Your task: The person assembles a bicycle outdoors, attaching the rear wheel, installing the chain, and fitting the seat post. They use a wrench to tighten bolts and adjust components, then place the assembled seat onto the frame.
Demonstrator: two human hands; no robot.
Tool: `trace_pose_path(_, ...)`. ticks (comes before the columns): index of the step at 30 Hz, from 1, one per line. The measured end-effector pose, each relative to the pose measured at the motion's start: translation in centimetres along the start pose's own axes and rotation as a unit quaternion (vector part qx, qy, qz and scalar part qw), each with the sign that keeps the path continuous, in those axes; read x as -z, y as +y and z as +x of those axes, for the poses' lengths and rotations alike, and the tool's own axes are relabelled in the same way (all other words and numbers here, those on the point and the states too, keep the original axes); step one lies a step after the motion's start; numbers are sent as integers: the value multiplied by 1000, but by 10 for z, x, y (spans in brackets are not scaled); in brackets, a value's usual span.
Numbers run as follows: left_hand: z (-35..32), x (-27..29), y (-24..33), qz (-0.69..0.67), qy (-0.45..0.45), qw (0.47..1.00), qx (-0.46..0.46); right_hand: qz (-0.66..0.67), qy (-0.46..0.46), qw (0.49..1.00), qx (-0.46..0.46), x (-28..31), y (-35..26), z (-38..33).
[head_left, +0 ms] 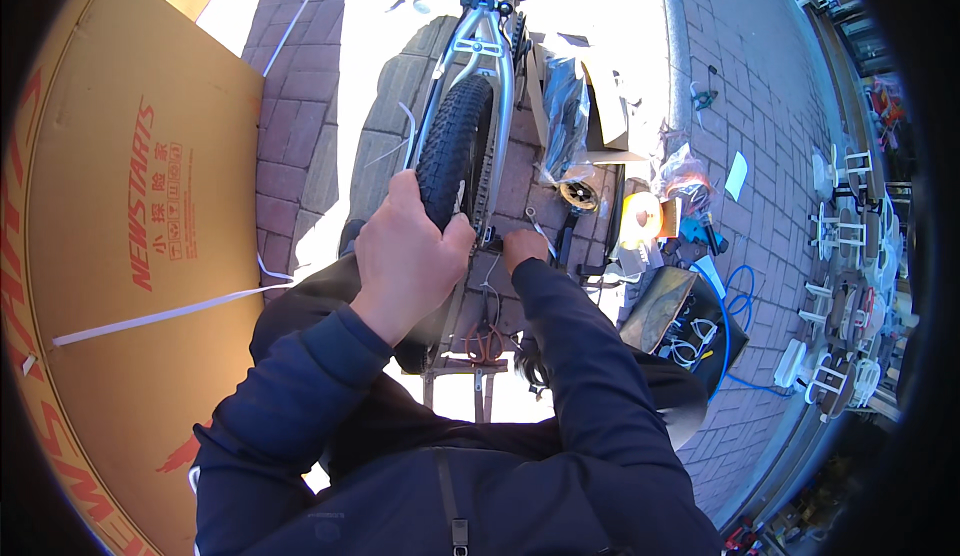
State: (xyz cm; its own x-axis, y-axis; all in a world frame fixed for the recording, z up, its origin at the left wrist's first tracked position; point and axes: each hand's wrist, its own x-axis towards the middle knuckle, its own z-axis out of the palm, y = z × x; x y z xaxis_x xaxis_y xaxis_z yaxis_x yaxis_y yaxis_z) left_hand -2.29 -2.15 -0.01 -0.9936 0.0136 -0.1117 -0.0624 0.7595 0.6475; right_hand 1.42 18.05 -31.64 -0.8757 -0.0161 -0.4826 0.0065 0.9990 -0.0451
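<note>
A bicycle with a silver frame (pixel 478 48) stands in front of me, its knobby black tyre (pixel 448 151) pointing my way. Across the top of that wheel my left hand (pixel 415 246) is closed, thumb on the right side and fingers over the far left side. Beside the wheel's hub, low on the right, my right hand (pixel 525 248) has its fingers curled at dark parts near the chain (pixel 484 171). What those fingers hold is hidden. Just past the right hand shows the ring end of a silver wrench (pixel 532 216); whether the hand touches it I cannot tell.
A tall cardboard box (pixel 150 206) stands close on the left, a white strap (pixel 170 316) across it. Right of the bicycle lie a small training wheel (pixel 578 194), a tape roll (pixel 642 218), an open tool bag (pixel 665 321) and a blue hose (pixel 728 356) on brick paving.
</note>
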Motion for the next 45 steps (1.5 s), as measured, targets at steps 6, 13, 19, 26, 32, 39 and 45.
trace_pose_path(6, -9, -12, 6, -44, 6, 998, -39, 51, 51, 997, 17, -16, 10, -9)
trace_pose_path(13, -6, -13, 7, -30, 0, 999, -34, 688, -61, 702, -171, 19, 30, -25)
trace_pose_path(19, -3, -13, 6, -30, -3, 999, -28, 807, -10, 575, -134, 73, 7, -47)
trace_pose_path(26, 0, -9, 7, -37, -14, 999, -7, 778, -19, 611, -144, 78, -10, -48)
trace_pose_path(32, -1, -6, 8, -29, -25, 999, 8, 828, -11, 547, -123, 80, -13, -59)
trace_pose_path(39, -2, -5, 9, -27, -21, 999, 3, 810, -22, 577, -97, 83, -7, -60)
trace_pose_path(45, -2, -6, 9, -33, -27, 999, 8, 794, -27, 598, -110, 67, -1, -52)
